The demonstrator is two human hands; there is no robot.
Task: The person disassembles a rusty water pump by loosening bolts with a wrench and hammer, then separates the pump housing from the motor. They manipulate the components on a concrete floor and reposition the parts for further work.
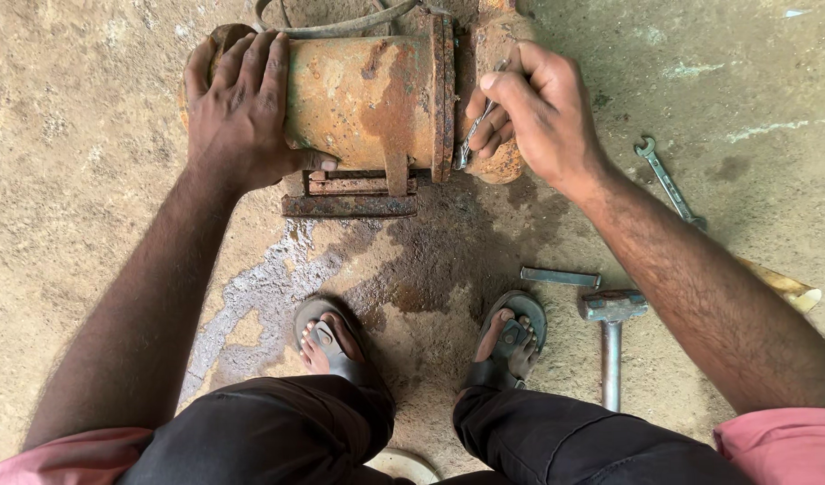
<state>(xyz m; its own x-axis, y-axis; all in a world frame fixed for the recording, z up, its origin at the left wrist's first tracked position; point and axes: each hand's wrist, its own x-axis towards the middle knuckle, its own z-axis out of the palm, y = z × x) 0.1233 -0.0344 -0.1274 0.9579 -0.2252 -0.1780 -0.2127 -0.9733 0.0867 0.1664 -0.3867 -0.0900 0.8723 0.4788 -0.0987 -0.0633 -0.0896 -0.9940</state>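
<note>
On rusty motor [363, 94], hands flat, seemingly gripping

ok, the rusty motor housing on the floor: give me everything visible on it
The rusty motor housing is a metal cylinder lying on its side on the concrete floor, heavily rusted orange with patches of faded green paint. A bolted flange ring joins the body to a rounder end casing on the right. A flat rusted foot bracket sits under it. The left hand presses flat on its left end; the right hand holds a slim metal tool at the flange.
</note>
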